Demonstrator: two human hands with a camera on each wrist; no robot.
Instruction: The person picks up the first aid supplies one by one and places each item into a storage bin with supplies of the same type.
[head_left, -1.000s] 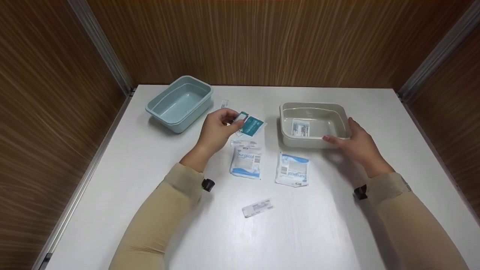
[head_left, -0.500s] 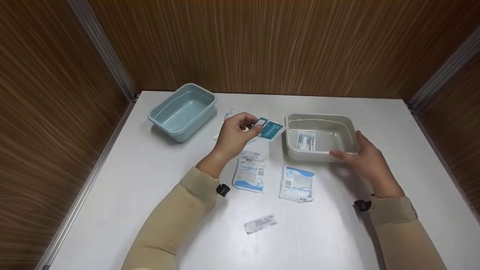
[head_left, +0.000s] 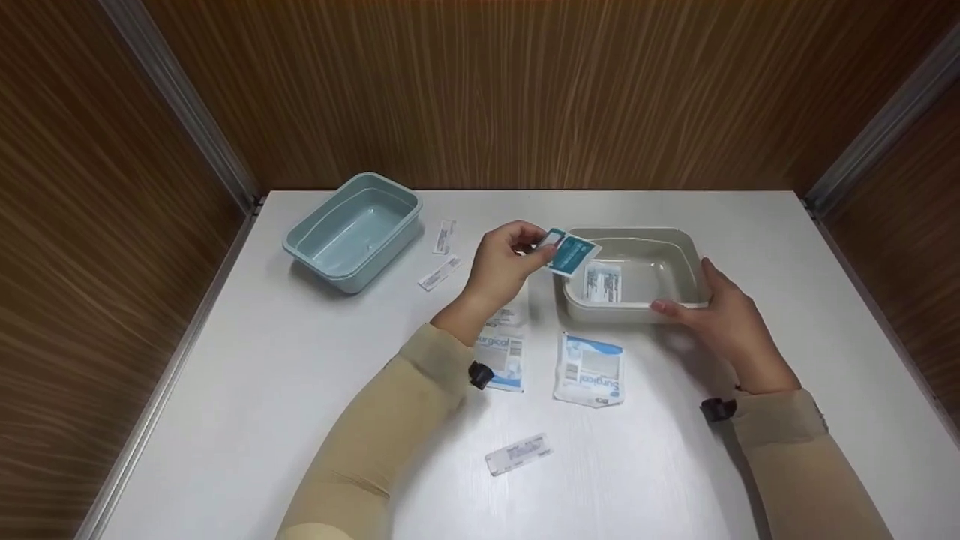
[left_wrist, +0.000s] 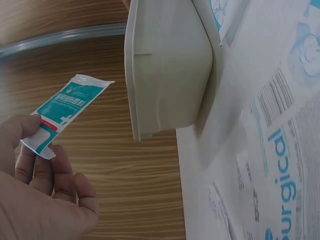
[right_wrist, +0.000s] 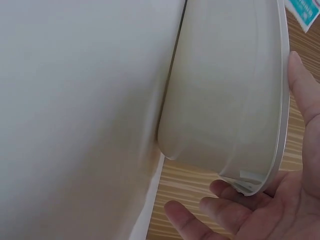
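Note:
My left hand (head_left: 496, 268) pinches a flat teal-and-white sachet (head_left: 574, 256) by one end, between thumb and fingers. The sachet overlaps the left rim of a beige plastic tub (head_left: 622, 313) in the head view. In the left wrist view the sachet (left_wrist: 72, 102) shows a white cross and a red stripe, apart from the tub wall (left_wrist: 167, 70). At the tub's front right corner, my right hand (head_left: 727, 322) grips the rim, thumb along the front edge and fingers around the right side. Inside the tub lies a white packet (head_left: 602, 282) with dark print.
A light blue tub (head_left: 349, 277) stands at the back left. Two packets marked "Surgical" lie mid-table, one right (head_left: 589, 375) and one left (head_left: 504, 360), partly behind my left arm. Narrow white strip packets lie near the front (head_left: 519, 454) and beside the blue tub (head_left: 439, 272).
My left hand has carried the sachet rightward from among the packets to the beige tub's left rim, uncovering a strip packet. My right hand has kept its grip on the tub.

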